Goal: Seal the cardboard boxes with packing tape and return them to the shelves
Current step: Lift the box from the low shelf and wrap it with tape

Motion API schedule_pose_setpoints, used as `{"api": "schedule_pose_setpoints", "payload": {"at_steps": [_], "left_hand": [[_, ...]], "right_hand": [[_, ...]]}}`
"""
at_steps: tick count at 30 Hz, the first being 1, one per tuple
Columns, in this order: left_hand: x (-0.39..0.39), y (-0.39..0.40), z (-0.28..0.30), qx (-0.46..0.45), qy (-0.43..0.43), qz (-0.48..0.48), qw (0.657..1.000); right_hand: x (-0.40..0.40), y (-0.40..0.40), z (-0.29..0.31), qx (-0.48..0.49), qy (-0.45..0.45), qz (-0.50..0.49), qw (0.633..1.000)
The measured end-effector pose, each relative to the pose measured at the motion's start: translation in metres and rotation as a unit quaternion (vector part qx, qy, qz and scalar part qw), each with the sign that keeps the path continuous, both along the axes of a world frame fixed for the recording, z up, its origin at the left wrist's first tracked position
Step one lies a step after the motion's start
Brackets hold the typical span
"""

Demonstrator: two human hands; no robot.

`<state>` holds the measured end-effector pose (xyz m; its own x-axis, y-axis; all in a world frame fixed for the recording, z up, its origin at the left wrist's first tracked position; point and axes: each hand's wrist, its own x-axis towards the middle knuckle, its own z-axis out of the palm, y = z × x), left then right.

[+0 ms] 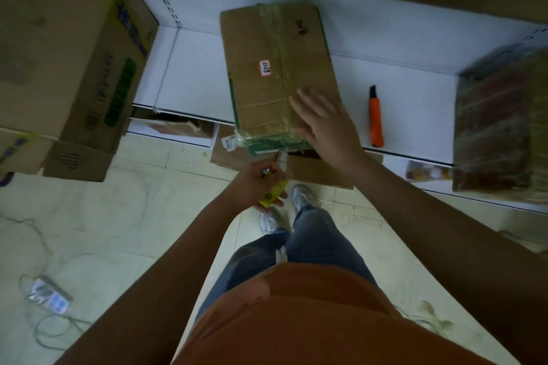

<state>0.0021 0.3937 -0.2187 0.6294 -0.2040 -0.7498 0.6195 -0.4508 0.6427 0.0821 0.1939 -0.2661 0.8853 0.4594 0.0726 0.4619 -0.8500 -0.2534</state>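
A flat cardboard box [275, 68] with a white label and clear tape along its seam lies on the white shelf [409, 92], its near end sticking out over the shelf edge. My right hand [326, 124] lies flat, fingers straight, on the box's near right corner. Just below the box's near end, my left hand [261, 184] grips a yellow roll of packing tape [274, 194], and a strip of tape runs from it up to the box's near face.
An orange utility knife [376, 118] lies on the shelf right of the box. A big cardboard box [65, 50] stands at the left and a plastic-wrapped box [504, 124] at the right. Flattened cardboard [314, 170] lies on the floor below. A power strip [49, 295] is at the lower left.
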Motion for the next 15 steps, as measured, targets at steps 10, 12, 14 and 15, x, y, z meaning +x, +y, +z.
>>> {"api": "schedule_pose_setpoints", "payload": {"at_steps": [10,12,14,15], "left_hand": [[-0.015,0.03,0.041,-0.032,-0.038,0.044,0.998],[-0.018,0.031,0.049,-0.037,-0.052,0.04,0.997],[-0.018,0.03,0.06,-0.04,-0.072,0.027,0.996],[-0.018,0.03,0.066,-0.042,-0.083,0.018,0.996]], "right_hand": [[-0.015,0.025,-0.015,-0.131,0.047,-0.034,0.99],[-0.014,0.026,-0.004,-0.101,0.073,-0.029,0.992],[-0.018,0.032,0.027,0.025,0.136,-0.074,0.988],[-0.023,0.037,0.046,0.115,0.183,-0.11,0.97]]}}
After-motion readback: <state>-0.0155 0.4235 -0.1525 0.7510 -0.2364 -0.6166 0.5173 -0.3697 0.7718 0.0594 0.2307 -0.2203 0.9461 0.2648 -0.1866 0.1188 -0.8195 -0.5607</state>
